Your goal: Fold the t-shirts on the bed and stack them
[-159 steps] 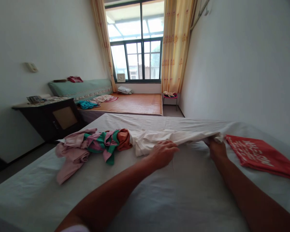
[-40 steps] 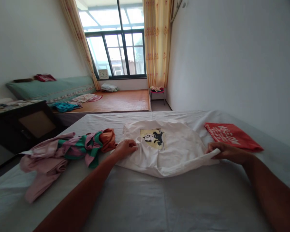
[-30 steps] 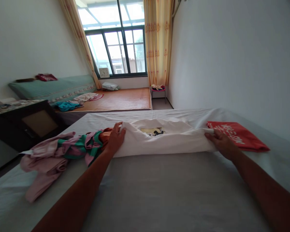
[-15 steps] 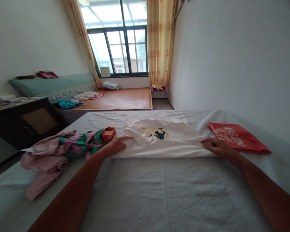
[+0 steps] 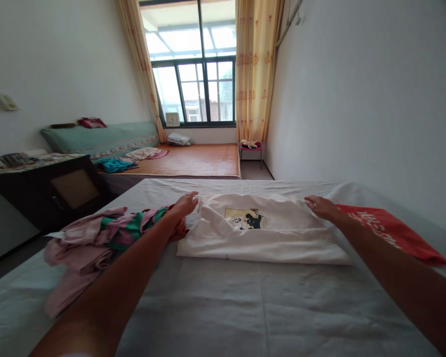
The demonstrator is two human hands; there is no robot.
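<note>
A white T-shirt [image 5: 260,248] with a panda print lies on the pale sheet [image 5: 208,307], its near part folded over toward the print. My left hand [image 5: 187,203] is at the shirt's far left corner, fingers stretched out and holding nothing. Over by the far right corner, my right hand [image 5: 319,206] hovers beside the cloth with its fingers extended and empty. A folded red garment [image 5: 394,230] with white lettering lies to the right, partly behind my right forearm. On the left is a heap of pink and green clothes [image 5: 82,243], partly covered by my left arm.
Beyond the sheet stands a bed with a brown mat [image 5: 204,158], with a blue cloth [image 5: 115,165] on it. A dark cabinet [image 5: 40,193] is at the left. A small stool [image 5: 250,147] stands below the curtain [image 5: 255,74], near the right wall.
Both hands have let go of the shirt's near folded part and moved away from me to its far corners. The view has tilted up and shifted left.
</note>
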